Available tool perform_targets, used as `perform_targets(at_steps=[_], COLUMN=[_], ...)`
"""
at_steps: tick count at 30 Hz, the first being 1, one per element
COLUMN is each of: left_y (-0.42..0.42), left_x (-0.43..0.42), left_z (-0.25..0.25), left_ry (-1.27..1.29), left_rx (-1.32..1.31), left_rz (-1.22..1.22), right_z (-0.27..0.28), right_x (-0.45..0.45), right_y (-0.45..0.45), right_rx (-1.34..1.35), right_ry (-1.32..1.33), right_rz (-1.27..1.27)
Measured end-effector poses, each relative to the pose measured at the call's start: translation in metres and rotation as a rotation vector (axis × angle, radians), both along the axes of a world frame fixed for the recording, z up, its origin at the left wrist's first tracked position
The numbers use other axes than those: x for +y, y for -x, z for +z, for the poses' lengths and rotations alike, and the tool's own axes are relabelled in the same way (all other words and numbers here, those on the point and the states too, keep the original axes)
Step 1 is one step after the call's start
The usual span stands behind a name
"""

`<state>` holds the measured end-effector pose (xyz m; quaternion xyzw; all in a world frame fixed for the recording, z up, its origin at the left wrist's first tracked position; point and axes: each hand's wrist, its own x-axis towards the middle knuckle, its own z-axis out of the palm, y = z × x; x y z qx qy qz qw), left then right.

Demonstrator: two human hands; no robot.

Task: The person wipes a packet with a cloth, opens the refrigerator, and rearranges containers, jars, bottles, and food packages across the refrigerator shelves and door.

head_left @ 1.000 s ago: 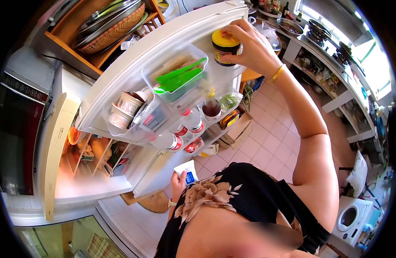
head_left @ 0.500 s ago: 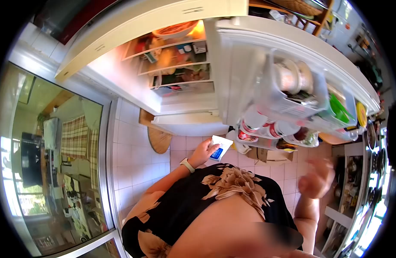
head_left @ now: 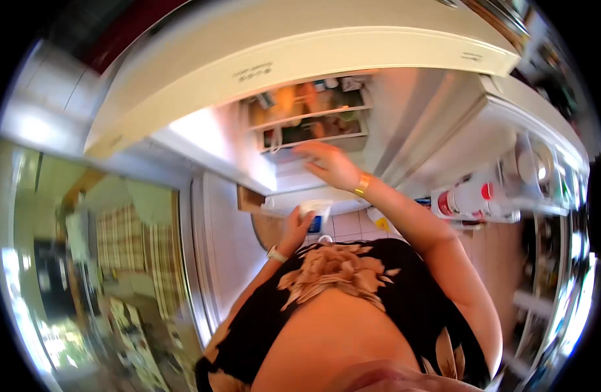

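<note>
We see a white packet [head_left: 319,211] with a blue label low in front of the waist, before the open fridge [head_left: 392,46]. The left hand [head_left: 295,232] pinches it by one side, thumb against fingers; we take that light grip to suit something thin and soft, and the low position seems to leave room for the other arm. The right hand [head_left: 333,166] holds nothing that we can see: its fingers stretch out, slightly parted, in front of the drawers [head_left: 313,115]. Blur keeps us from telling whether a fingertip touches anything there.

Behind pale front strips the drawers hold food [head_left: 284,101], presumably to keep it sorted and stop it sliding forward. To the right, the fridge door [head_left: 464,147] stands wide, giving both arms space. A red-capped bottle [head_left: 487,191] sits in its rack, whose raised edge likely steadies it when the door swings. Farther out, we notice pink floor tiles [head_left: 346,226] under the packet and, on the left, a large glass pane [head_left: 127,179] beside the fridge.
</note>
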<state>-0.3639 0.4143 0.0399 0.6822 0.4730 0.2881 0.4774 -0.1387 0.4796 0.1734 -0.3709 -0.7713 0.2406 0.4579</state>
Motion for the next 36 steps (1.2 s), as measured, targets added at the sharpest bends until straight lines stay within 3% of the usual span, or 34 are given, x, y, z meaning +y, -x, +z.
perform_targets(at_steps=[2, 4, 8, 10, 21, 23, 28, 32, 34, 36], left_y=[0.032, 0.053, 0.103, 0.109, 0.061, 0.040, 0.033, 0.031, 0.046, 0.044], left_x=[0.016, 0.026, 0.056, 0.072, 0.136, 0.124, 0.123, 0.110, 0.114, 0.099], left_z=[-0.012, -0.017, -0.056, -0.059, -0.044, -0.029, -0.044, -0.021, -0.046, -0.034], left_ry=[0.049, 0.091, 0.074, 0.128, 0.240, 0.264, 0.197, 0.164, 0.167, 0.137], left_rx=[-0.055, -0.328, -0.110, -0.108, -0.039, -0.142, -0.012, 0.018, 0.025, -0.020], left_rz=[0.052, 0.108, 0.071, 0.019, -0.367, -0.425, -0.407, -0.411, -0.308, -0.262], right_z=[-0.023, -0.014, -0.002, -0.013, -0.028, -0.030, -0.026, -0.031, -0.031, -0.035], right_x=[0.044, 0.058, 0.042, 0.044, -0.001, -0.007, -0.021, -0.019, -0.013, -0.017], right_y=[0.033, 0.064, 0.084, 0.081, 0.032, 0.024, 0.016, 0.019, 0.026, 0.026], right_rx=[-0.046, 0.057, -0.008, 0.057, 0.171, 0.180, 0.198, 0.237, 0.249, 0.225], right_ry=[0.050, 0.158, -0.002, 0.092, 0.150, 0.179, 0.211, 0.271, 0.289, 0.332], right_rz=[-0.078, -0.042, -0.076, -0.097, -0.436, -0.471, -0.496, -0.475, -0.372, -0.398])
